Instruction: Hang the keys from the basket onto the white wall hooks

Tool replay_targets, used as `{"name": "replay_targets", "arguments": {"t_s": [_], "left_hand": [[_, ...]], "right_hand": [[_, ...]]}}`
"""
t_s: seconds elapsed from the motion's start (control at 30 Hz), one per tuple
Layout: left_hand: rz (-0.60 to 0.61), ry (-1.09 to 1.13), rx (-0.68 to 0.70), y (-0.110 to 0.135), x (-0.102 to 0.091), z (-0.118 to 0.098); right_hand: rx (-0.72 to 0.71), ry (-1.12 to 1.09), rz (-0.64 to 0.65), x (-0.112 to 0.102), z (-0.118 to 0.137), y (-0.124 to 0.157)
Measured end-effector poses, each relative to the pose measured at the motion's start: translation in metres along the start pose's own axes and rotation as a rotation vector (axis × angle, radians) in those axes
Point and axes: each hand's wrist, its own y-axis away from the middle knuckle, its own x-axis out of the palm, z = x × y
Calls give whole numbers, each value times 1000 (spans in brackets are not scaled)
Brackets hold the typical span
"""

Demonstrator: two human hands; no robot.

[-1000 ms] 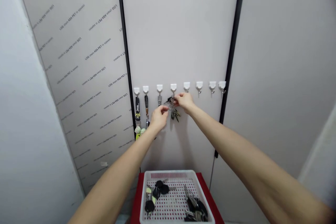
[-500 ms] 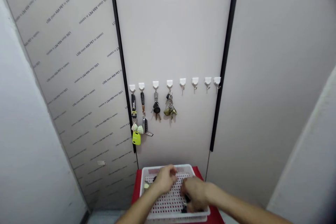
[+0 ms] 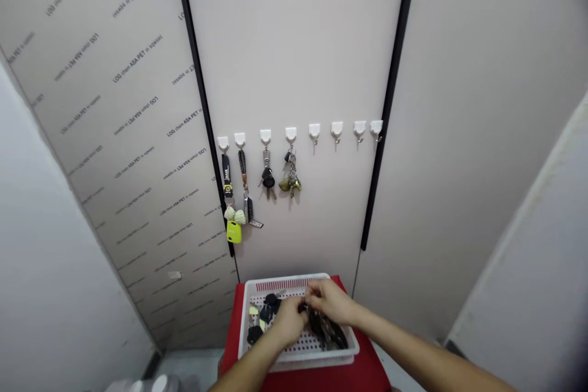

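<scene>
Over a white plastic basket (image 3: 248,318), both my hands meet at the upper end of a dark bunch of keys (image 3: 327,331), blurred by motion. My right hand (image 3: 331,301) pinches its top from above. My left hand (image 3: 290,321) is closed beside it, its fingertips touching the same end; part of the grip is hidden. The bunch hangs down inside the basket's right side. Left of my left hand lie loose black-headed keys (image 3: 271,303) and another black key (image 3: 254,335) with a pale yellow tag (image 3: 253,311).
The basket stands on a red stool (image 3: 331,376). On the panel behind is a row of white hooks (image 3: 314,130). The four left ones carry keys, among them a lime-green tag (image 3: 234,232) and brass-coloured keys (image 3: 290,184). White round-topped objects (image 3: 160,383) stand on the floor at lower left.
My right hand has risen from the basket's right front, lifting the dark key bunch. My left hand has come to meet it. The view has tilted slightly, uncovering the keys on the left.
</scene>
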Motion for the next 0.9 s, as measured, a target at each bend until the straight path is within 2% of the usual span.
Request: {"name": "replay_targets", "arguments": {"t_s": [0.17,0.27,0.4,0.57,0.67,0.8,0.9], "left_hand": [[-48,364,-42,-7,-24,-22],[-56,474,-37,-9,-39,-42],[-79,500,-11,-15,-51,-57],[-184,499,-16,-23,-59,-82],[-232,519,30,-28,-66,-113],[-252,551,176,-36,-81,-165],[-290,530,227,-43,-90,-193]], "right_hand": [[122,-432,-92,-24,25,-5],[137,-557,-126,-40,39,-9],[103,-567,-207,-52,50,-13],[16,-580,-306,-76,70,-23],[-83,-529,-451,-104,93,-33],[-225,-450,-681,-148,130,-54],[-279,-379,-841,-173,148,-73]]}}
